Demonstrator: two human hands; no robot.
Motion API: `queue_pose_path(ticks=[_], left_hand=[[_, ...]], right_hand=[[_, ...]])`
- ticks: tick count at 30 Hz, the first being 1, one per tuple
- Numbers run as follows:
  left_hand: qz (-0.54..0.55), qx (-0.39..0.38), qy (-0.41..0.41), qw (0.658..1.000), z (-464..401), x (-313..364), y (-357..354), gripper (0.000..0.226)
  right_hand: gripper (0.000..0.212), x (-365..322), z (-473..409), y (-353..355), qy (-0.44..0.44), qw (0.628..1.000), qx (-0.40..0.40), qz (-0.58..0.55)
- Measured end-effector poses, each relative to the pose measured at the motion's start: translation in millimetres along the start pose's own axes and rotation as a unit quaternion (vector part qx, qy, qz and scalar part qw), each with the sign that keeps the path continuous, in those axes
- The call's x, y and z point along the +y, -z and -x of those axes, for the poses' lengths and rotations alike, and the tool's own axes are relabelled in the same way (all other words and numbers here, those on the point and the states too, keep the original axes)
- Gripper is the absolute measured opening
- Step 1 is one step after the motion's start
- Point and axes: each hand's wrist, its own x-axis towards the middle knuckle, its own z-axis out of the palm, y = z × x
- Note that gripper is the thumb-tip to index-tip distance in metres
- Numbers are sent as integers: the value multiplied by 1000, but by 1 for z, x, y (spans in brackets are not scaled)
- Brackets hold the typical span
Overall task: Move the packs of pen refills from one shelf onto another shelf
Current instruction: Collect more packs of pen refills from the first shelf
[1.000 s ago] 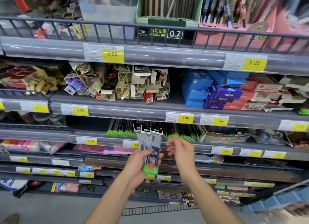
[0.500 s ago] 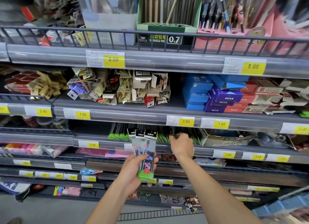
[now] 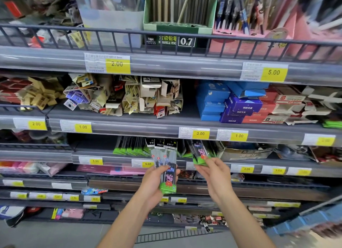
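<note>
left hand (image 3: 153,183) grips a fanned stack of refill packs (image 3: 165,162) upright | right hand (image 3: 212,173) pinches one refill pack (image 3: 199,152) at the shelf's (image 3: 114,160) front edge | more packs (image 3: 133,146) behind, apparently the same kind

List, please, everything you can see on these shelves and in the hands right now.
held refill packs: about three, clear with green bottoms, fanned in the left hand's grip.
single refill pack: one, green-bottomed, pinched by the right hand at the shelf edge.
shelved refill packs: several, green-bottomed, third shelf.
blue boxes: a stack, second shelf, right.
purple boxes: a few, beside the blue ones.
green pencil box: one, top shelf, marked 0.7.
yellow price tags: many, along the shelf rails.
left hand: grips packs.
right hand: pinches one pack.
</note>
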Motion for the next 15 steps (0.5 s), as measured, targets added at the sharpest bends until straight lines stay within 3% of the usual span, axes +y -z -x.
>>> queue_pose_path(ticks=[4, 10, 13, 15], left_hand=[[2, -5, -11, 1000, -1, -3, -19, 35], [59, -73, -3, 996, 3, -9, -31, 47], [54, -73, -11, 996, 4, -10, -26, 42], [41, -55, -23, 997, 4, -11, -21, 37]], right_hand=[[20, 3, 33, 9, -38, 992, -117, -11], [19, 17, 50, -7, 43, 981, -81, 173], [25, 14, 51, -6, 79, 959, -88, 257], [25, 15, 51, -4, 82, 960, -77, 254]])
